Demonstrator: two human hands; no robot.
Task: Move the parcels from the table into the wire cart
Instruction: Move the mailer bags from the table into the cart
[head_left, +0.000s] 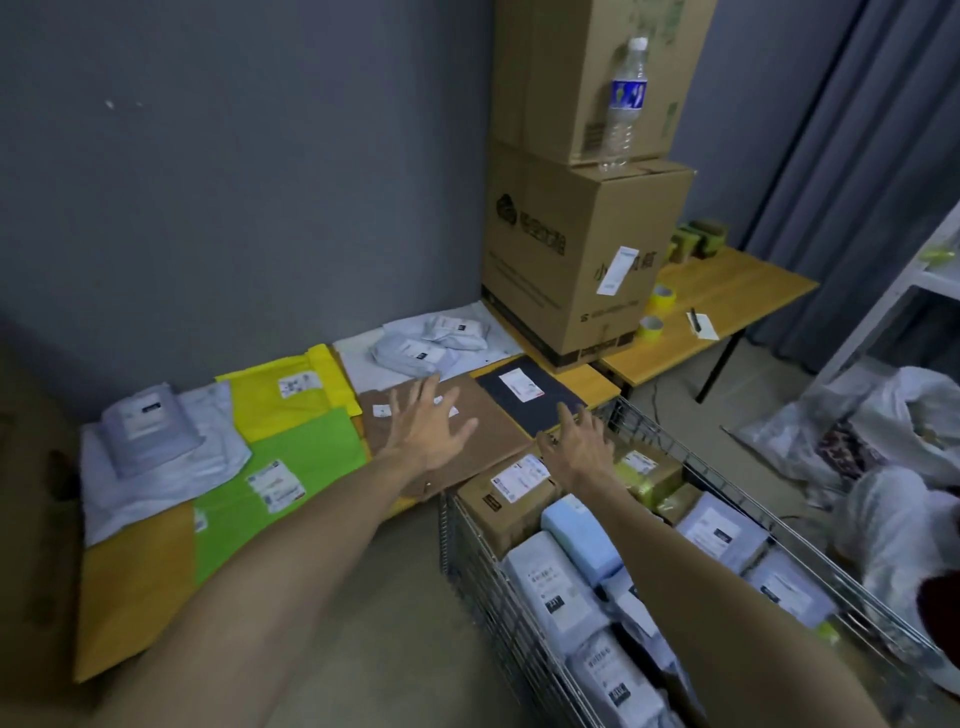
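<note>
A: What sort of place is this?
B: Parcel dispatch room, small back-room setup. Labelled parcels (291, 467) lie flat across a desk (135, 587), and a wire cart (483, 571) is packed with more.
A: Anything else backing that?
B: Stacked cardboard boxes (571, 260), tape rolls (662, 299) on a second desk (727, 296), stuffed sacks (893, 415) on the floor. Bare grey wall (208, 182), curtain (852, 156).

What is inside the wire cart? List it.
The wire cart holds labelled cardboard boxes, a light blue parcel and several grey mailer bags. Whatever lies beneath them is covered.
</note>
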